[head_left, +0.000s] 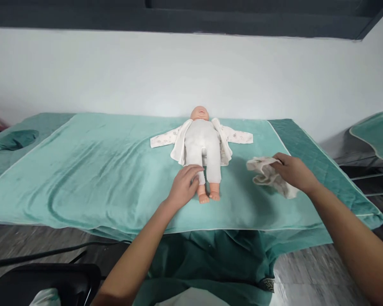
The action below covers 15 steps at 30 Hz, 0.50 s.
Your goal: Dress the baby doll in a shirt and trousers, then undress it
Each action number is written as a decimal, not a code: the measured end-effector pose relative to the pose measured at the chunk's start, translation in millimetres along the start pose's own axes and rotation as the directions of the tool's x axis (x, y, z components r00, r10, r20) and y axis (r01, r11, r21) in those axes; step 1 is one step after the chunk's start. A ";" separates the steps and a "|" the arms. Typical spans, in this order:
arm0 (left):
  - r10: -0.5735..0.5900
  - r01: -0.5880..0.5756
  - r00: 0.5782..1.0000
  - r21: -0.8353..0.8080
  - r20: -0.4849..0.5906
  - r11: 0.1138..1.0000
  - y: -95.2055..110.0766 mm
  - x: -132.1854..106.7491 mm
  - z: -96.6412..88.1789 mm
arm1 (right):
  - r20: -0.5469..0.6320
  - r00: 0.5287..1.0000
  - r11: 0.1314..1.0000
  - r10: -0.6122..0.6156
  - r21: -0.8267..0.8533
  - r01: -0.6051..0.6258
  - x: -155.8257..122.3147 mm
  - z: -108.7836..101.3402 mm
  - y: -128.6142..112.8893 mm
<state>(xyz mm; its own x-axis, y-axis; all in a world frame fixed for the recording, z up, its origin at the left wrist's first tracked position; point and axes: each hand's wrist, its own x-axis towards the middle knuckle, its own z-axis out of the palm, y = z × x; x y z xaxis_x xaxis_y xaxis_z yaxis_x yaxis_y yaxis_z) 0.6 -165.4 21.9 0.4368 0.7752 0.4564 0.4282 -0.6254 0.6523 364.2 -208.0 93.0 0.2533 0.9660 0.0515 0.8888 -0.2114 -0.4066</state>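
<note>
A baby doll [201, 142] lies on its back on a teal towel [108, 170], head toward the wall. It wears white leggings, and an open white patterned jacket [166, 138] is spread under it with sleeves out to both sides. My left hand [183, 187] rests against the doll's left-side lower leg, fingers curled round it near the ankle. My right hand [293, 172] grips a crumpled cream cloth garment [268, 174] lying on the towel to the doll's right.
The towel covers a padded table [309, 144] against a white wall. A second towel-covered table [376, 131] stands at far right. A dark green face-hole cushion [14, 139] lies at far left. A black chair [44, 282] and cable lie below left.
</note>
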 end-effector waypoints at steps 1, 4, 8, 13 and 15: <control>-0.025 0.026 0.999 -0.041 0.020 0.999 9.9 4.7 -5.5 | 0.008 1.000 0.991 -0.029 0.130 0.027 1.0 -3.9 -17.1; 0.029 -0.009 0.993 -0.181 0.112 0.983 44.2 16.5 -21.0 | 0.058 0.998 0.839 -0.030 0.545 -0.006 0.5 -10.4 -71.9; 0.203 -0.164 0.962 -0.210 0.181 0.964 81.5 21.8 -33.8 | 0.099 0.982 0.516 -0.161 0.857 -0.002 -3.3 -13.0 -140.6; 0.178 -0.180 0.983 -0.039 -0.046 0.983 98.1 21.2 -48.1 | 0.046 0.973 0.199 -0.224 0.980 0.000 -1.4 -19.3 -199.7; 0.180 -0.174 0.970 0.050 -0.162 0.983 100.0 23.4 -55.8 | 0.003 0.969 0.117 -0.246 0.993 0.027 -0.8 -22.4 -216.6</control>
<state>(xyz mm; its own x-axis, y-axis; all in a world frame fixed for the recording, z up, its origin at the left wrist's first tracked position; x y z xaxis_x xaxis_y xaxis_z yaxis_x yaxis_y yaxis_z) 9.4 -204.9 131.6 0.3728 0.6541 0.6582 0.3845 -0.7544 0.5320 180.1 -166.3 201.4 0.0254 0.9888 0.1474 -0.2682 0.1488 -0.9518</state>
